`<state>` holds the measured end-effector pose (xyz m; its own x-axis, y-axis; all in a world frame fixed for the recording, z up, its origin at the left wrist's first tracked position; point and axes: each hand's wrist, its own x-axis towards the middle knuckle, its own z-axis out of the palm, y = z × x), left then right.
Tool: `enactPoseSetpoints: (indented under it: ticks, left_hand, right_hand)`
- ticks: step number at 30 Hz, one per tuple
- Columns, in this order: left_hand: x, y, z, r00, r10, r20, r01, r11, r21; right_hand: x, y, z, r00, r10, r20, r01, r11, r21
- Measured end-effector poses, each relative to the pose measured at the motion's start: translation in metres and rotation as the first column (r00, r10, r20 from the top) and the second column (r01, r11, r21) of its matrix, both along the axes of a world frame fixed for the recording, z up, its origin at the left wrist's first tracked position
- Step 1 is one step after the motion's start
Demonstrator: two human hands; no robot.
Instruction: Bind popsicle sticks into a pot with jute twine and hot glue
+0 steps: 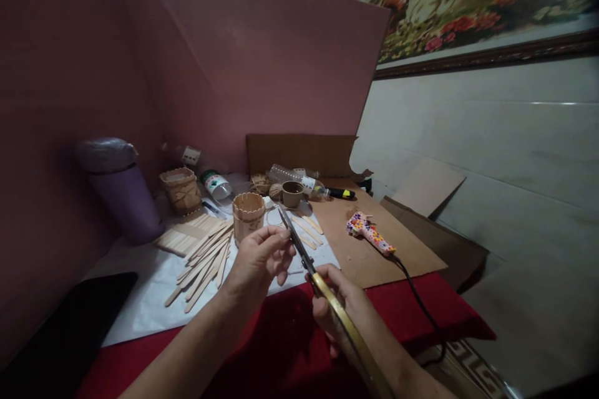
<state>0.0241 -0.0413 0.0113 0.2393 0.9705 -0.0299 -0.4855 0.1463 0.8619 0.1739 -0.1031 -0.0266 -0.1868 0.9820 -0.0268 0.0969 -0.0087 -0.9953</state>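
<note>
Large scissors [305, 257] with dark blades and gold-coloured handles are gripped in my right hand [340, 302], blades pointing up and away from me. My left hand [264, 257] is closed in a pinch right beside the blades. Whatever lies between its fingertips is too small to make out. Just behind the left hand stands a small wooden pot [248, 212] with a scalloped rim. Loose craft sticks [208, 268] lie fanned out left of that hand, near a banded bundle of sticks [185, 235]. A few more sticks [306, 224] rest beyond the blades.
A patterned glue gun [369, 234] with a black cord lies on cardboard [337, 243] at right. Behind are plastic bottles [290, 176], a small brown pot [292, 193], twine [261, 184] and another wooden pot [181, 192]. A purple container [124, 199] stands left.
</note>
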Motion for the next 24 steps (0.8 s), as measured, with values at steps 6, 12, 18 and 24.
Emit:
enactPoseSetpoints:
  ticks: [6,12,18,24]
  left_hand:
    - [0.001,-0.001,0.000,0.998,-0.011,-0.056,0.012,1.000,0.016]
    - [-0.001,-0.002,0.003,0.998,-0.018,-0.057,0.021,0.998,0.054]
    - [-0.003,0.002,-0.004,0.993,-0.035,-0.112,0.040,0.998,0.044]
    - [-0.003,0.001,-0.002,0.993,-0.070,-0.098,0.071,0.997,0.006]
  right_hand:
    - [-0.001,-0.004,-0.003,0.993,0.002,-0.118,-0.010,0.998,-0.066]
    - [-0.002,-0.004,0.003,0.983,-0.039,-0.182,0.010,0.987,-0.158]
    - [0.001,-0.005,-0.003,0.985,-0.002,-0.173,-0.027,0.986,-0.164]
    - [0.000,-0.004,-0.013,0.985,-0.002,-0.171,-0.022,0.991,-0.135]
